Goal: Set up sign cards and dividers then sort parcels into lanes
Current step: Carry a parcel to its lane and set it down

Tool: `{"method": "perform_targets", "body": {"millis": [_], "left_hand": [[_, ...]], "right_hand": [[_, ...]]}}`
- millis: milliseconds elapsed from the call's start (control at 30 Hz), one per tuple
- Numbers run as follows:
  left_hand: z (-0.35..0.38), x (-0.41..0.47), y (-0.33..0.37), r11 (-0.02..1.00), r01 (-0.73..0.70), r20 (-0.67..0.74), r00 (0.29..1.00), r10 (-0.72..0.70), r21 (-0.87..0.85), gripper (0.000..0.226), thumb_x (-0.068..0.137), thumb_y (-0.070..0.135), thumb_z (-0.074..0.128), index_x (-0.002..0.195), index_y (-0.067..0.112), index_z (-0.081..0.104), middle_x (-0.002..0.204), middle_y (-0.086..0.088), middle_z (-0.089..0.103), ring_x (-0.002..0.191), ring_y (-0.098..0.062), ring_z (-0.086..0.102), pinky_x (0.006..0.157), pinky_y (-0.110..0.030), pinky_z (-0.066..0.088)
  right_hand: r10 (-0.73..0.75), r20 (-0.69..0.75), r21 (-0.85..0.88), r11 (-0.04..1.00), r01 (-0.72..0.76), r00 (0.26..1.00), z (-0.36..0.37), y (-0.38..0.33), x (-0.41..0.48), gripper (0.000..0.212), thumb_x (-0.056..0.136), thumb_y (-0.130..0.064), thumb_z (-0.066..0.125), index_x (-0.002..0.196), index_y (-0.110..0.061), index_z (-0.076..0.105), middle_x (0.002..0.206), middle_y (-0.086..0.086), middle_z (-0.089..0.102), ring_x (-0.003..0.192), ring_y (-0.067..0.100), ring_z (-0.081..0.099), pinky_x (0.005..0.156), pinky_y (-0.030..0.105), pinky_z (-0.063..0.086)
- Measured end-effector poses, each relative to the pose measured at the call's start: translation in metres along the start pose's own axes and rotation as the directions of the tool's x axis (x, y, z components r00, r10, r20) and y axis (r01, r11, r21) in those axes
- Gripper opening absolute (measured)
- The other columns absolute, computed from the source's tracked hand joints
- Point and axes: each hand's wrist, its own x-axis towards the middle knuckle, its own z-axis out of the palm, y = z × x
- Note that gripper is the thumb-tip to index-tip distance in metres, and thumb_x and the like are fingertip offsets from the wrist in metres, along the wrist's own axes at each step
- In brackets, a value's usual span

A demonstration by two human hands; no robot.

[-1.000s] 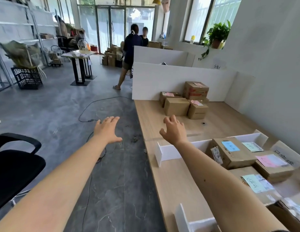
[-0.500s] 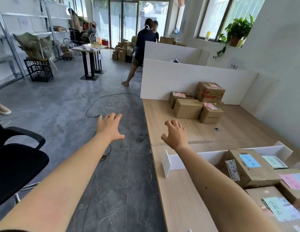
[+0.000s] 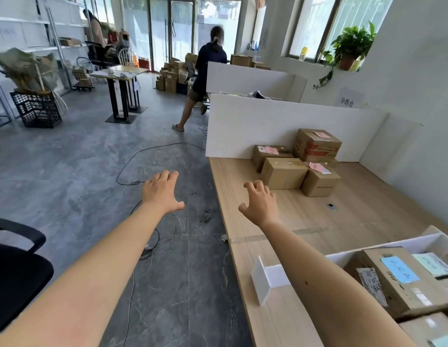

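Note:
Both my arms stretch forward with nothing in them. My left hand point(image 3: 163, 191) hovers over the grey floor, fingers spread. My right hand point(image 3: 260, 202) hangs above the wooden table point(image 3: 243, 191), fingers loosely bent, a short way before a pile of several cardboard parcels point(image 3: 284, 172) with pink labels by the tall white board point(image 3: 268, 126). A low white divider point(image 3: 268, 275) crosses the table under my right forearm. Behind it lie parcels with blue and green cards, the nearest one point(image 3: 398, 276) at lower right.
A person point(image 3: 205, 76) walks away past the table's far end. Black cables point(image 3: 143, 159) trail over the floor. A black office chair point(image 3: 15, 269) stands at my lower left. Further off are a small high table point(image 3: 120, 73), a black crate point(image 3: 35, 108) and stacked boxes.
My view has moved forward along the table, so the parcel pile looks nearer. Both hands stay stretched out and empty. The person in the back has stepped further away.

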Motion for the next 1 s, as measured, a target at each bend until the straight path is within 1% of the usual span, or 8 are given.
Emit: {"method": "perform_targets", "body": {"millis": [300, 500, 633, 800, 1000], "left_hand": [[0.009, 0.088, -0.040, 1.000, -0.009, 0.026, 1.000, 0.009, 0.010, 0.091, 0.070, 0.055, 0.068, 0.142, 0.022, 0.025, 0.143, -0.002, 0.032, 0.128, -0.023, 0.037, 0.099, -0.037, 0.038], [0.017, 0.143, -0.072, 1.000, 0.001, 0.041, 0.999, -0.002, 0.016, 0.091, 0.070, 0.053, 0.069, 0.143, 0.022, 0.024, 0.145, -0.002, 0.030, 0.128, -0.024, 0.037, 0.098, -0.037, 0.038], [0.024, 0.171, -0.088, 1.000, 0.012, 0.069, 0.998, -0.013, 0.019, 0.092, 0.069, 0.055, 0.069, 0.143, 0.023, 0.024, 0.145, -0.002, 0.031, 0.128, -0.024, 0.038, 0.097, -0.038, 0.038], [0.031, 0.198, -0.094, 1.000, -0.007, 0.058, 0.998, 0.005, 0.030, 0.093, 0.070, 0.056, 0.067, 0.144, 0.022, 0.022, 0.146, -0.002, 0.031, 0.129, -0.024, 0.038, 0.096, -0.038, 0.039], [0.050, 0.219, -0.086, 0.997, -0.067, 0.034, 0.997, 0.069, -0.036, 0.090, 0.072, 0.055, 0.066, 0.145, 0.022, 0.023, 0.146, 0.000, 0.035, 0.130, -0.022, 0.038, 0.099, -0.038, 0.036]], "right_hand": [[0.028, -0.019, -0.021, 0.999, -0.028, 0.999, 0.018, -0.023, 0.088, 0.052, 0.082, -0.028, 0.058, 0.131, -0.017, 0.044, 0.130, 0.008, 0.045, 0.118, 0.030, 0.047, 0.098, 0.043, 0.039], [0.048, -0.029, -0.015, 0.999, -0.048, 0.998, 0.036, -0.044, 0.142, 0.056, 0.082, -0.027, 0.058, 0.133, -0.014, 0.038, 0.129, 0.009, 0.046, 0.116, 0.030, 0.048, 0.094, 0.042, 0.040], [0.063, -0.020, 0.000, 0.998, -0.063, 0.998, 0.050, -0.055, 0.160, 0.061, 0.082, -0.028, 0.058, 0.136, -0.014, 0.034, 0.131, 0.010, 0.045, 0.117, 0.031, 0.048, 0.095, 0.043, 0.041], [0.084, -0.002, 0.017, 0.996, -0.084, 0.996, 0.066, -0.052, 0.172, 0.062, 0.084, -0.030, 0.058, 0.139, -0.017, 0.033, 0.135, 0.008, 0.044, 0.120, 0.029, 0.047, 0.100, 0.042, 0.039], [0.111, 0.010, 0.001, 0.994, -0.111, 0.994, 0.077, -0.041, 0.187, 0.059, 0.084, -0.029, 0.057, 0.137, -0.017, 0.035, 0.134, 0.008, 0.044, 0.119, 0.028, 0.047, 0.099, 0.042, 0.038]]}}
